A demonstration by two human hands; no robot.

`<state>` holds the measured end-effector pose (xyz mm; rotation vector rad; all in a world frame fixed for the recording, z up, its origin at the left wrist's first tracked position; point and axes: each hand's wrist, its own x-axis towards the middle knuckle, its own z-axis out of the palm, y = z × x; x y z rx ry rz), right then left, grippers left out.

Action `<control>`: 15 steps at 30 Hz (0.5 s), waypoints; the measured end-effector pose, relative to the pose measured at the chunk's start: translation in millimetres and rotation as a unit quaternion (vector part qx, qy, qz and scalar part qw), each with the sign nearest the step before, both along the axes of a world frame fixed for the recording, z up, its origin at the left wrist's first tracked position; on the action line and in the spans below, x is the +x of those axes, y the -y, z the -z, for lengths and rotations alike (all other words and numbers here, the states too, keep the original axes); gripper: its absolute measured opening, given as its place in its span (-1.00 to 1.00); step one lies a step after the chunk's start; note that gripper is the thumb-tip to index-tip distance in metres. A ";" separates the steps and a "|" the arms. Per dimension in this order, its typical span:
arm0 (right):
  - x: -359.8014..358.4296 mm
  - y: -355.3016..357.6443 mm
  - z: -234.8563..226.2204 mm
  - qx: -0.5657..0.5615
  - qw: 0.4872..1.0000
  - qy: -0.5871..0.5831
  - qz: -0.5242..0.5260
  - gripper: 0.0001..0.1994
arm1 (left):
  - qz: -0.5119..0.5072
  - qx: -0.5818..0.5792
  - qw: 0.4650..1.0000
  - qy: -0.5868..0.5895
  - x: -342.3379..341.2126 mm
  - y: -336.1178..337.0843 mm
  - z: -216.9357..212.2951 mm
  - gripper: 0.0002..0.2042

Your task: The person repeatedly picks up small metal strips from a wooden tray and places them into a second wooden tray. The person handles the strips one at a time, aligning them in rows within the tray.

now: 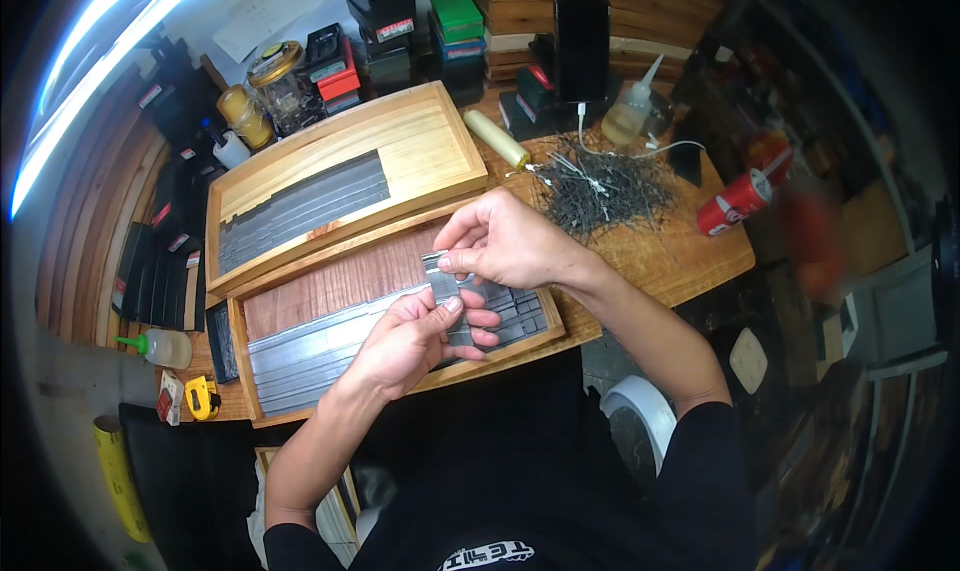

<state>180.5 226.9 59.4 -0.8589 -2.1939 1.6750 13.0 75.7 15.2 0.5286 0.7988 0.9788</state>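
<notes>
My left hand (396, 343) is closed around a small stack of flat grey metal-looking strips (444, 287), thumb on top and fingertips showing beyond. My right hand (512, 243) pinches the upper end of the same pieces between thumb and fingers. Both hands are above a shallow wooden tray (240, 363), where long grey strips (300, 356) lie in rows and shorter grey pieces (520, 313) fill the right end. Behind it, a second wooden tray (432, 143) rests partly over the first tray's far side, with more grey strips (310, 206) lined up inside.
A heap of thin dark sticks (610, 193) lies right of the trays, near a phone (581, 51) with a white cable, a nozzle bottle (626, 116) and a red can (733, 205). At left are a green-tipped bottle (168, 349) and a yellow tape measure (203, 398).
</notes>
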 end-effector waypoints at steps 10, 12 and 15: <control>9.1 -1.9 -1.0 -0.055 0.998 -0.022 0.031 -0.75 | -0.014 -0.002 1.000 -0.009 8.3 -3.2 -8.9 -0.69; 9.6 -0.3 -3.7 -0.068 0.997 -0.026 0.041 -0.75 | -0.017 -0.001 1.000 -0.015 9.9 -3.5 -8.4 -0.70; 10.4 1.4 -6.1 -0.074 0.996 -0.029 0.048 -0.74 | -0.014 0.012 0.999 -0.028 11.3 -5.4 -9.1 -0.71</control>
